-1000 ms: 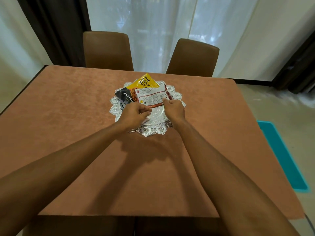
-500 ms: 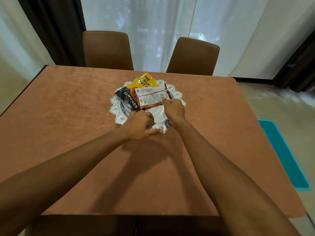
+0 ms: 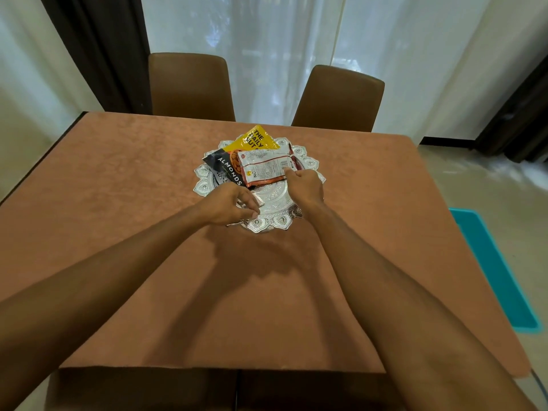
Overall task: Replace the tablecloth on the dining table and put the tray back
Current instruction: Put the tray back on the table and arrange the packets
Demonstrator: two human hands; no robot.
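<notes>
The tray is a shiny silver thing with an engraved middle and a scalloped, petal-like rim. It sits mid-table on the rust-brown tablecloth, which lies flat. Piled on its far half are a yellow packet, a black almonds packet and a white-and-red packet. The right hand pinches that last packet's near corner. The left hand has its fingers curled at the tray's near rim, but I can't tell if it's actually gripping.

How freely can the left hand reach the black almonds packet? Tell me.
Probably yes. The left hand is at the near rim of the tray, just short of the black almonds packet, whose near end lies uncovered; the right hand is at the white packet.
</notes>
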